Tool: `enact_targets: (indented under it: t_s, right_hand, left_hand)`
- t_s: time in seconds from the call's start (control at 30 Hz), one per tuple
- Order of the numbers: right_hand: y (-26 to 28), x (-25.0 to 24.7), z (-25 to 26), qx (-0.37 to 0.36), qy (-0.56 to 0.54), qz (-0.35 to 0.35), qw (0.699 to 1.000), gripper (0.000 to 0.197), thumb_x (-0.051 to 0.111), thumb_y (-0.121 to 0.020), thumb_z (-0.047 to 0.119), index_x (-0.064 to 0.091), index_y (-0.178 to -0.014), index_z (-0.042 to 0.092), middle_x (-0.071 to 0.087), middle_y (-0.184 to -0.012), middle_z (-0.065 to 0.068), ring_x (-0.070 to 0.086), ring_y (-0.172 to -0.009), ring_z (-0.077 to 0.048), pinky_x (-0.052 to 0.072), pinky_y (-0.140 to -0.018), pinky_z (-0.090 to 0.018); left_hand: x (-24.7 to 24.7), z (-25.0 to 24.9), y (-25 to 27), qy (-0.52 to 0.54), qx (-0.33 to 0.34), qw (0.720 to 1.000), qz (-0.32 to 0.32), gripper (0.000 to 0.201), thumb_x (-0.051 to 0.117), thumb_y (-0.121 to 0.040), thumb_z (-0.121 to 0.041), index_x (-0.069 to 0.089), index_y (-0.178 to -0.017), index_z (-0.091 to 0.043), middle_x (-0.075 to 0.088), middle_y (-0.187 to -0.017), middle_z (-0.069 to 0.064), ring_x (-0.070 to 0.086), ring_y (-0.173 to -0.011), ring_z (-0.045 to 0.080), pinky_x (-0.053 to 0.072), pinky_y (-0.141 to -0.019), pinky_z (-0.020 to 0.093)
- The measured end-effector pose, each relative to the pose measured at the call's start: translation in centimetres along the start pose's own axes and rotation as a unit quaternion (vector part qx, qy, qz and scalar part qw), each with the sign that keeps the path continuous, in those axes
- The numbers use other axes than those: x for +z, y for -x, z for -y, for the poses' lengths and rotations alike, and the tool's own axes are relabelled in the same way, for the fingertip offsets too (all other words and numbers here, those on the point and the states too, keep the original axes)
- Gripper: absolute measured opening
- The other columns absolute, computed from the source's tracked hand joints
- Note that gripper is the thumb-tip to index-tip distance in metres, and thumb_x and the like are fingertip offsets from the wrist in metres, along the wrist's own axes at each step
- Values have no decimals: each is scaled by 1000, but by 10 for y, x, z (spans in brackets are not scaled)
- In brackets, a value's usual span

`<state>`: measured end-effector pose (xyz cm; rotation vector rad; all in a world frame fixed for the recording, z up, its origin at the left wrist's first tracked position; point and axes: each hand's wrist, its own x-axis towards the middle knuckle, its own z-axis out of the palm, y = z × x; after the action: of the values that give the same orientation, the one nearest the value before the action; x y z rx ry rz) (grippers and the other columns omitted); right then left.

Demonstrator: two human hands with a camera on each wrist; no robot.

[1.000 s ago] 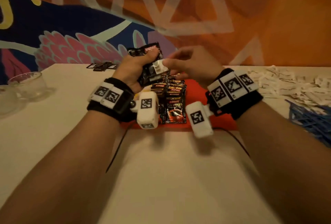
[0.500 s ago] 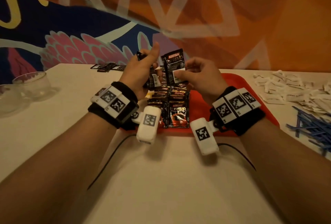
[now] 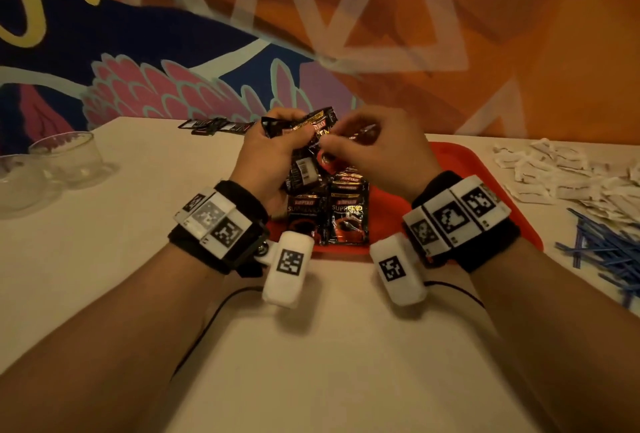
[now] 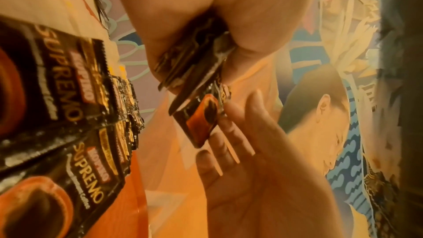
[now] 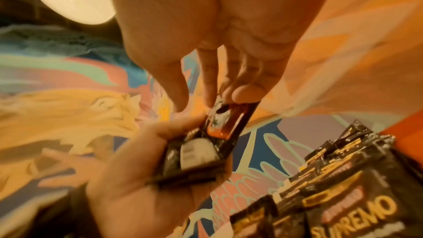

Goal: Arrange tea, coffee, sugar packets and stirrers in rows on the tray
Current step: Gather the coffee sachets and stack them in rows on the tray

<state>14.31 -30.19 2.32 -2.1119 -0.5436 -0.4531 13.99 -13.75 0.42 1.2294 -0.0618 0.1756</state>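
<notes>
Grip first: the left hand (image 3: 273, 155) is curled round a bundle of coffee sachets (image 3: 301, 128), while the right hand (image 3: 377, 155) pinches 1 sachet (image 5: 226, 120) at its edge between thumb and fingertips, the other fingers loosely bent. Both hands are at the upper centre of the head view, above the far part of the tray.

Half a second ago that 1 sachet stood upright with its printed face to the camera, clear of the bundle, and the left forefinger pointed up. Now the hands are drawn together, the forefinger is folded down and the sachet lies tilted against the bundle's end. I judge it is being turned to face the right way before it is laid down, so the coffee rows gain nothing yet.

Counted, from largest down:
- 1 surface (image 3: 311, 363), pale, filling the lower frame.
- 1 red tray (image 3: 485, 197), centre right, its right part bare.
- 1 loose pile of white sugar packets (image 3: 554, 176), right edge, off the tray; too many to count.
- 1 heap of blue stirrers (image 3: 609, 252), lower right, off the tray; too tangled to count.
- 2 glass bowls (image 3: 65, 155) at the left edge.
- 2 overlapping coffee rows (image 3: 348, 221) on the tray at centre; 2 front sachets show whole, those behind are hidden by the hands.
- A few dark flat packets (image 3: 214, 126) at the far edge of the surface; what they are, I cannot tell.
</notes>
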Motion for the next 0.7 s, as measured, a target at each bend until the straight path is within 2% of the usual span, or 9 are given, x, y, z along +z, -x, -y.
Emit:
enact_targets:
  t_s: [0.07, 0.17, 0.23, 0.3, 0.4, 0.47, 0.53, 0.63, 0.7]
  right_hand:
    - [-4, -3, -3, 31, -15, -10, 999, 23, 79, -80, 38, 69, -95, 23, 69, -93, 10, 64, -86, -4, 51, -76, -21]
    - [-5, -2, -7, 74, -47, 56, 995, 16, 81, -80, 23, 72, -92, 19, 72, -88, 2, 69, -84, -12, 57, -85, -37]
    - [-5, -3, -8, 80, -52, 72, 993, 15, 82, -78, 19, 75, -89, 14, 75, -86, -2, 72, -83, -17, 58, -85, -43]
    - [-5, -4, -7, 80, -73, 92, 990, 14, 83, -76, 18, 76, -85, 11, 75, -82, -2, 72, -77, -13, 58, -76, -35]
    - [-2, -7, -5, 105, -87, 125, 983, 11, 82, -77, 16, 74, -82, 9, 70, -71, 4, 62, -59, -1, 46, -55, -17]
    - [-2, -9, -7, 136, -71, 142, 978, 11, 81, -79, 16, 71, -80, 11, 67, -68, 4, 60, -58, -3, 45, -54, -18]
    - [-2, -12, -10, 189, -43, 167, 967, 13, 80, -79, 16, 68, -79, 13, 67, -67, 2, 64, -65, -10, 48, -59, -25]
    - [1, -19, -14, 262, 1, 202, 944, 14, 79, -81, 16, 67, -87, 11, 70, -71, -4, 68, -75, -17, 51, -63, -29]
    - [7, -22, -15, 301, 19, 224, 927, 15, 77, -82, 13, 67, -91, 9, 70, -71, -5, 66, -76, -18, 52, -64, -28]
  left_hand:
    - [-3, 0, 2, 9, -4, 1000, 15, 17, 58, -93, 2, 59, -94, -16, 69, -94, 9, 70, -80, 25, 59, -65, 37]
    - [-1, 0, 5, 27, -13, 999, 43, 13, 59, -94, -2, 60, -94, -14, 69, -90, 8, 70, -76, 23, 59, -63, 35]
    - [0, 0, 7, 35, -17, 998, 50, 6, 61, -94, -8, 61, -94, -13, 69, -87, 8, 70, -75, 22, 59, -64, 35]
    - [-1, -1, 7, 39, -28, 998, 51, 5, 61, -94, -8, 61, -93, -13, 68, -86, 8, 70, -74, 23, 58, -63, 36]
    - [-4, -3, 4, 29, -50, 997, 54, 3, 61, -94, -11, 61, -95, -14, 69, -88, 9, 70, -76, 24, 58, -63, 37]
    - [-5, -4, 2, 31, -63, 996, 48, 5, 62, -96, -18, 60, -97, -14, 68, -87, 9, 70, -76, 24, 58, -62, 37]
    - [-9, -4, -2, 35, -73, 996, 34, 13, 62, -97, -24, 55, -103, -13, 61, -79, 6, 63, -65, 19, 54, -56, 32]
    - [-16, -5, -8, 45, -83, 995, 10, 19, 59, -99, -20, 48, -114, -14, 55, -72, 3, 55, -57, 15, 49, -53, 28]
    - [-20, -7, -9, 54, -86, 995, 9, 15, 57, -99, -17, 48, -111, -14, 54, -71, 2, 54, -57, 15, 49, -54, 28]
